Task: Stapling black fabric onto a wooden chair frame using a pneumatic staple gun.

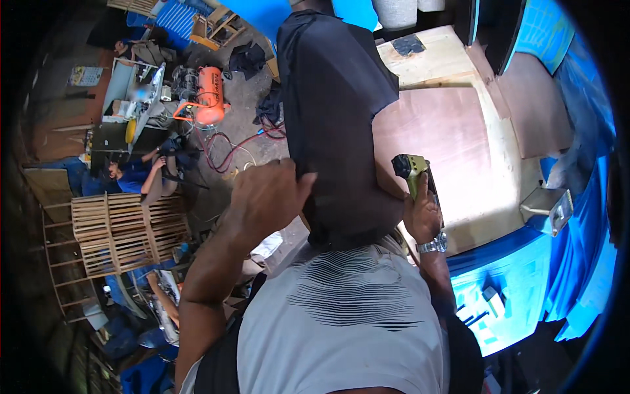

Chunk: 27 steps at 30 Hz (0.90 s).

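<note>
In front of me stands a tall, curved piece covered in black fabric (pixel 338 118), its near end against my shirt. My left hand (pixel 266 200) is at its left edge, back of the hand up. The thumb lies against the fabric and the fingers curl down, their tips hidden. My right hand (pixel 423 213), with a metal watch on the wrist, is wrapped round a yellow-green and black staple gun (pixel 412 172). The staple gun is to the right of the black piece, above a plywood panel (pixel 446 128).
An orange air compressor (pixel 210 95) stands at the far left, with a red hose (pixel 226 154) on the floor. Two other people sit at the left near a cluttered workbench. A slatted wooden frame (pixel 128 230) is on the left; a metal box (pixel 548 209) is at the right.
</note>
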### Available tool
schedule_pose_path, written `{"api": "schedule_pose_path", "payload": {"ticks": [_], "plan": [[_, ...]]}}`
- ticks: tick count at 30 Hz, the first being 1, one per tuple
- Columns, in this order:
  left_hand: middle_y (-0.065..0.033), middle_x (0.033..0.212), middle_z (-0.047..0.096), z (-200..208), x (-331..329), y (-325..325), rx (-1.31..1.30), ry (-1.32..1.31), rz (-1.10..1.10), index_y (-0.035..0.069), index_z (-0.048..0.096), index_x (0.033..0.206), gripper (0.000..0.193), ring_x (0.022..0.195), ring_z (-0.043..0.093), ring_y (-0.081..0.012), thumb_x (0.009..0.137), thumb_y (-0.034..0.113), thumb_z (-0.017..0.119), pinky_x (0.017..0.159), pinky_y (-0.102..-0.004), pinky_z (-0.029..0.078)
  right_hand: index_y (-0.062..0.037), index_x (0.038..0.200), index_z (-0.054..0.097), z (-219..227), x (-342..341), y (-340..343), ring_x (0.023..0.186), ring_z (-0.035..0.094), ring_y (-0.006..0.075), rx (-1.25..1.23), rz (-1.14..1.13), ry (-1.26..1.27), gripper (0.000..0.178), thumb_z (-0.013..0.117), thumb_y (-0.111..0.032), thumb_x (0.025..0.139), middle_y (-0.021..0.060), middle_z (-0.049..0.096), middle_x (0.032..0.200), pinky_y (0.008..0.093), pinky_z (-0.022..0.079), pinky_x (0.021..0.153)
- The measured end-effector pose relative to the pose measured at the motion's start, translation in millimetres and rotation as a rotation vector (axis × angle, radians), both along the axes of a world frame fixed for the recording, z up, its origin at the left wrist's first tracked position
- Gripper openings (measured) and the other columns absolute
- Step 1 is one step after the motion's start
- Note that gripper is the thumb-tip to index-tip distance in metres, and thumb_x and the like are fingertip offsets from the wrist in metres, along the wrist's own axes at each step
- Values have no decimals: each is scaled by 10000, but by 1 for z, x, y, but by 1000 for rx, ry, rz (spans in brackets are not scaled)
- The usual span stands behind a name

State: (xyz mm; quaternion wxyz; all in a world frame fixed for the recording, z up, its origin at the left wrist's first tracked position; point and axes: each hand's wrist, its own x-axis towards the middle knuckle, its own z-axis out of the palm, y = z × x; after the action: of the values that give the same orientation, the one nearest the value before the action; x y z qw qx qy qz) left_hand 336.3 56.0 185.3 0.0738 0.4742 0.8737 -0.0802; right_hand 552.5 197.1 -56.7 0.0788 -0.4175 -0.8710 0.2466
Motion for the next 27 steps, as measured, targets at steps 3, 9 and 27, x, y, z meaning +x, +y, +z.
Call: {"api": "schedule_pose_path", "payload": {"ticks": [3,9,27], "plan": [[-206,636,598,0,-4,1,111,-152,130,-13,554,776,322,655,629,-427,940,263,571,612,-484,496,-32,1490,337,-25,14,6,623,633,319,109,-11,19,704,587,-333,905,179,622,806,451,524,547],[-260,845,610,-47,6,3,326,-175,362,-5,503,1021,163,805,619,-458,935,134,516,699,-517,486,-26,1487,338,-46,27,27,613,634,354,13,-4,-21,713,613,-317,897,216,644,788,467,514,537],[-36,625,553,-59,-37,26,616,-372,592,-7,561,778,457,550,494,-118,812,380,802,506,-301,404,-92,1515,243,-101,73,110,924,662,462,-210,-395,-350,709,508,-404,935,293,659,1077,570,528,811]]}}
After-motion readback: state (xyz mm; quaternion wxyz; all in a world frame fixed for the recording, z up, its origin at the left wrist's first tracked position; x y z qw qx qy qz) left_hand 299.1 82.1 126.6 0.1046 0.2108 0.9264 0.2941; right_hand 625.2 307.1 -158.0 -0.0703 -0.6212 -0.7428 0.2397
